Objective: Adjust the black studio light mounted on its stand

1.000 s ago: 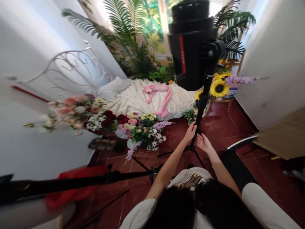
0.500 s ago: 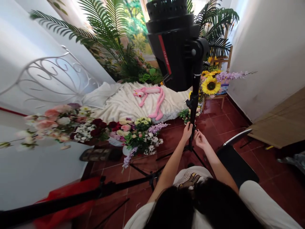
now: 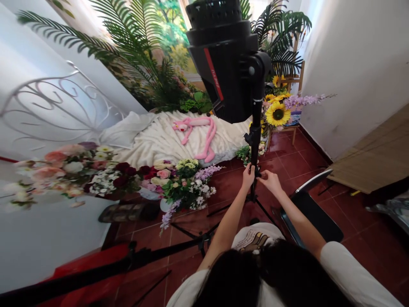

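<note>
A black studio light (image 3: 223, 64) with a red stripe is mounted on an upright black stand (image 3: 255, 145) in front of me. My left hand (image 3: 248, 175) is closed round the stand's pole, below its upper clamp. On the pole's right side, my right hand (image 3: 270, 181) has its fingers pinched together at a small knob (image 3: 258, 173), which they partly hide. The legs of the stand spread on the red tiled floor (image 3: 290, 164) below my hands.
A second black stand (image 3: 105, 266) slants across the lower left. Artificial flowers (image 3: 182, 183) stand before a bed with a cream blanket (image 3: 153, 140) and a pink plush toy (image 3: 207, 138). To the right are a black folding chair (image 3: 316, 217) and sunflowers (image 3: 277, 113).
My right hand has moved left onto the pole's knob, its fingers now pinched there. My left hand stays on the pole. The whole view has shifted slightly.
</note>
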`<state>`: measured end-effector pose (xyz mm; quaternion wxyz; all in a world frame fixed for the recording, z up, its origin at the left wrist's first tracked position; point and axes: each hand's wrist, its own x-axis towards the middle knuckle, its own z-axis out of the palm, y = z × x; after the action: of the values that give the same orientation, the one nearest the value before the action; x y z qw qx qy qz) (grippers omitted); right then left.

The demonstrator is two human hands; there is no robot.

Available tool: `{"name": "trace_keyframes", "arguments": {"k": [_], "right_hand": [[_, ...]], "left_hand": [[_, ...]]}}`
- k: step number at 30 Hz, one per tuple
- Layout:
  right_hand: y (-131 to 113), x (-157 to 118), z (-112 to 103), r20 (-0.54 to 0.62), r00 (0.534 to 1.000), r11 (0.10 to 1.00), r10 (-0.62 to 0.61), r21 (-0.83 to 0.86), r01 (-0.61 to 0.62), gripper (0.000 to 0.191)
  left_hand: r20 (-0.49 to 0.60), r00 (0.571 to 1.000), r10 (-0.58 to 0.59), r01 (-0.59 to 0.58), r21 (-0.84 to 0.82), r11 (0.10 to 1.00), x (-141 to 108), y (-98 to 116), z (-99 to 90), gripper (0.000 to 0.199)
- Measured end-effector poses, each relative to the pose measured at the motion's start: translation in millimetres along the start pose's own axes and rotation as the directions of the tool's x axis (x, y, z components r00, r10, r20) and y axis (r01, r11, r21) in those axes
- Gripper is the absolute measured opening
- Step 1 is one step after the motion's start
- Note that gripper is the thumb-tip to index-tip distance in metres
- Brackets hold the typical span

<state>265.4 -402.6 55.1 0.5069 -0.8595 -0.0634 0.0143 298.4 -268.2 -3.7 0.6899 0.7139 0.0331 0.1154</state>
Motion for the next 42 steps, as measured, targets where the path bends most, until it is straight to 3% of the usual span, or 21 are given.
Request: {"name": "trace_keyframes", "arguments": {"k": [3,5,10,15,20,23,26,28,32,42], "right_hand": [[-32.2,13.9,-17.6,-0.029,0.991,0.986,-0.134,0.1,0.136,0.061],[-64.7,30.9,-30.4,-0.082,0.965,0.95,-0.247,0.174,0.258,0.071],[-139.0,75.4,-48.3,-0.142,0.862,0.83,-0.486,0.234,0.507,0.067],[-163.9,89.3,-48.8,-0.11,0.829,0.81,-0.549,0.177,0.56,0.056],[-147.9,85.0,-41.3,-0.121,0.838,0.817,-0.531,0.188,0.545,0.053],[-111.4,72.9,-23.5,-0.104,0.891,0.885,-0.443,0.109,0.453,0.052],[-73.5,56.1,-0.5,-0.074,0.955,0.957,-0.286,0.023,0.288,0.05],[-61.0,48.4,10.3,-0.109,0.966,0.97,-0.236,0.032,0.24,0.049],[-64.5,46.8,15.4,-0.216,0.941,0.958,-0.259,0.062,0.279,0.047],[-59.6,49.0,16.5,-0.216,0.943,0.959,-0.252,0.076,0.274,0.046]], "left_hand": [[-0.001,1.0,0.014,-0.014,-0.02,1.0,0.4,-1.4,0.0,0.055],[-0.012,1.0,0.017,-0.017,-0.013,1.0,0.3,-1.3,-0.1,0.056],[-0.004,1.0,0.022,-0.022,0.023,1.0,-0.9,2.2,-0.8,0.058],[0.005,1.0,0.021,-0.021,0.031,0.999,-1.4,3.8,-1.2,0.052],[0.033,0.999,0.026,-0.027,0.011,1.0,-5.6,-0.6,-4.3,0.047],[0.061,0.996,0.065,-0.065,0.002,0.998,-7.1,-8.3,-6.4,0.055],[0.087,0.993,0.08,-0.081,0.012,0.997,-5.5,-17.7,-7.0,0.049],[0.091,0.992,0.091,-0.091,0.0,0.996,-4.1,-22.0,-6.7,0.046],[0.101,0.989,0.107,-0.108,0.002,0.994,-3.3,-24.5,-5.4,0.044],[0.1,0.991,0.086,-0.087,0.006,0.996,-4.9,-22.9,-3.0,0.046]]}}
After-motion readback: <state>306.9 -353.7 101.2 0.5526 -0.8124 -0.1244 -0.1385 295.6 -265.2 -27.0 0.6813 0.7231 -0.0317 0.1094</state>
